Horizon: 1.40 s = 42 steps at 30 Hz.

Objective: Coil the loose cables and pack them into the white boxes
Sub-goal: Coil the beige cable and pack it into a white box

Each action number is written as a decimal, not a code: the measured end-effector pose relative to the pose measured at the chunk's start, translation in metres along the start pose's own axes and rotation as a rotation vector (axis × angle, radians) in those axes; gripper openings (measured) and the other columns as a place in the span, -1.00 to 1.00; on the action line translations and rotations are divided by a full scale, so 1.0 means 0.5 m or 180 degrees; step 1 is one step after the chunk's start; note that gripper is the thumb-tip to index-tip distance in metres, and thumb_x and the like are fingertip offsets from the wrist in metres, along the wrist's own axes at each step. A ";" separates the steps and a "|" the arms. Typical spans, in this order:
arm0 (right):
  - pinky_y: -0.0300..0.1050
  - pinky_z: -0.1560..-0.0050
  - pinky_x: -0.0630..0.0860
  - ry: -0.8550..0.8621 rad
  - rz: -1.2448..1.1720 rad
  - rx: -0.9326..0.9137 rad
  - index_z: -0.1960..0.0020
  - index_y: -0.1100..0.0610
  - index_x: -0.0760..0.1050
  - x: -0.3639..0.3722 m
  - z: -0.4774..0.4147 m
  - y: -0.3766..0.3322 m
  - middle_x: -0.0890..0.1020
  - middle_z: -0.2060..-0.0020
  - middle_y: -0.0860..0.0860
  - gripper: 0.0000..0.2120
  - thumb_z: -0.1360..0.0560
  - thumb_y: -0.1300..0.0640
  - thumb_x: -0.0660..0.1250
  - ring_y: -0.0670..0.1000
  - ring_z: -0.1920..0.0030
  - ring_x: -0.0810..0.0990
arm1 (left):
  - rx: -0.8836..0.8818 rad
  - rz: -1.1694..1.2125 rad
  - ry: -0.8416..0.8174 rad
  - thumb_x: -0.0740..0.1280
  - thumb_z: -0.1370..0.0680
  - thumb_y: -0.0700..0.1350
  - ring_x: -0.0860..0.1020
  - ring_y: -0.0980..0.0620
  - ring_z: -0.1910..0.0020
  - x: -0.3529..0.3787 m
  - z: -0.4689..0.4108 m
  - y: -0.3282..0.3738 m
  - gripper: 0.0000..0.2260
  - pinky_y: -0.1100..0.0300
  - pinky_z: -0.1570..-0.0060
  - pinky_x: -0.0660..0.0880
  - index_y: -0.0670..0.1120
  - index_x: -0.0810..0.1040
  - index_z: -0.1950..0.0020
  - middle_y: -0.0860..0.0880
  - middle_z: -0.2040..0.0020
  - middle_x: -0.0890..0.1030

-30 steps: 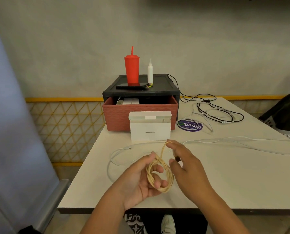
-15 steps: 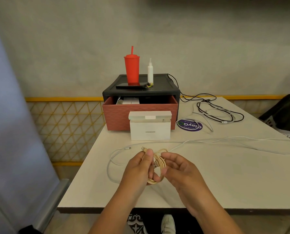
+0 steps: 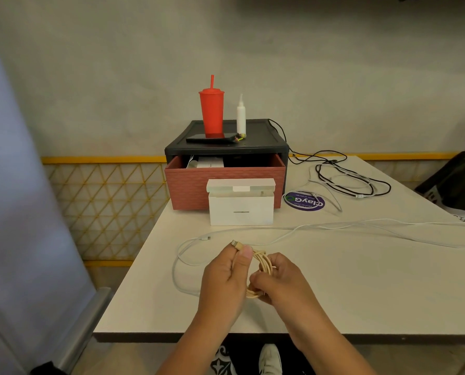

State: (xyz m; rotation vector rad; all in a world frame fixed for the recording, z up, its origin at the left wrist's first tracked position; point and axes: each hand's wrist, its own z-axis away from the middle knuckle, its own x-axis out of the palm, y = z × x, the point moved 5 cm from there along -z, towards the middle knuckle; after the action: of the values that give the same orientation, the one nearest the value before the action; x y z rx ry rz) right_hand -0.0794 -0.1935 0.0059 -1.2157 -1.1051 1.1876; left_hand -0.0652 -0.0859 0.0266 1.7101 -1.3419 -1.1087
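Above table (image 3: 361, 280): left hand (image 3: 223, 277) pinches beige cable (image 3: 264, 262) plug, right hand (image 3: 283, 282) grips its loops (sticker (image 3: 304, 203): "ClayG").

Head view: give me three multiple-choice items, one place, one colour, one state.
1. Where does the red plastic tumbler with a straw stand? A on the black plastic drawer unit; B on the table; C on the floor.
2. What colour is the coiled cable held by the left hand and right hand? A black; B beige; C blue.
3. How is the reddish woven-look drawer? A pulled open; B shut; C removed.
A, it sits on the unit's top; B, beige loops; A, its contents show.
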 end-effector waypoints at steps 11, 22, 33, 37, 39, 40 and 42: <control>-0.27 0.43 0.22 0.0419 0.3251 -0.1215 0.40 -0.01 0.16 -0.001 0.036 -0.059 0.34 0.47 -0.08 -0.61 -0.57 -0.09 0.10 -0.08 0.45 0.30 | 0.0250 -0.0125 0.0077 0.20 -0.57 -0.08 0.42 0.25 0.43 -0.006 -0.004 0.002 -0.72 0.43 0.37 0.31 0.01 0.38 0.35 0.22 0.47 0.48; -0.29 0.38 0.42 -0.0569 0.0620 -0.0678 0.43 0.17 0.43 -0.056 0.020 -0.056 0.55 0.51 0.00 -0.67 -0.49 0.15 0.35 -0.09 0.49 0.48 | -0.0177 0.0177 0.0370 0.19 -0.57 0.02 0.36 0.23 0.46 -0.038 -0.034 -0.012 -0.69 0.34 0.40 0.32 -0.05 0.42 0.34 0.14 0.48 0.43; -0.25 0.46 0.46 -0.0016 -0.0469 -0.0075 0.21 0.20 0.45 -0.059 -0.018 -0.014 0.58 0.41 0.05 -0.86 -0.48 0.38 0.25 -0.04 0.47 0.52 | -0.0493 0.0615 0.0132 0.15 -0.43 0.20 0.37 0.16 0.39 -0.001 -0.020 -0.030 -0.64 0.28 0.31 0.33 -0.08 0.44 0.28 0.12 0.45 0.42; -0.27 0.38 0.48 -0.0220 -0.0206 -0.0149 0.02 0.17 0.56 -0.057 -0.032 -0.011 0.62 0.32 0.06 -0.87 -0.48 0.32 0.31 -0.08 0.44 0.52 | -0.0655 0.0614 -0.0025 0.13 -0.57 0.06 0.33 0.15 0.44 0.019 -0.018 -0.049 -0.68 0.37 0.43 0.29 -0.07 0.47 0.27 0.12 0.50 0.38; -0.28 0.39 0.47 -0.0342 -0.0074 -0.0165 0.05 0.19 0.60 -0.058 -0.040 -0.010 0.64 0.32 0.05 -0.91 -0.46 0.29 0.35 -0.11 0.45 0.49 | -0.0793 0.0613 -0.0128 0.12 -0.59 0.05 0.36 0.18 0.47 0.025 -0.025 -0.063 -0.68 0.37 0.45 0.31 -0.06 0.51 0.24 0.10 0.48 0.38; -0.29 0.40 0.46 -0.0340 -0.0012 -0.0168 0.07 0.20 0.61 -0.061 -0.045 -0.008 0.64 0.34 0.05 -0.92 -0.46 0.28 0.36 -0.11 0.46 0.49 | -0.0877 0.0614 -0.0206 0.11 -0.60 0.05 0.37 0.19 0.49 0.029 -0.029 -0.071 -0.68 0.35 0.44 0.34 -0.05 0.53 0.23 0.10 0.48 0.39; -0.29 0.43 0.44 -0.0220 0.0170 -0.0152 0.11 0.22 0.61 -0.075 -0.062 -0.001 0.64 0.37 0.04 -0.94 -0.46 0.29 0.36 -0.12 0.49 0.48 | -0.1058 0.0577 -0.0346 0.14 -0.60 0.03 0.40 0.19 0.51 0.037 -0.037 -0.087 -0.69 0.31 0.39 0.39 -0.06 0.57 0.20 0.09 0.47 0.41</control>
State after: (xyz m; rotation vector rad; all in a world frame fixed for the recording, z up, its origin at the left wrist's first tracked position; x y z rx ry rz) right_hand -0.0516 -0.2330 0.0055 -1.2556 -1.1645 1.2582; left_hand -0.0296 -0.0936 -0.0090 1.2802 -1.2669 -1.2534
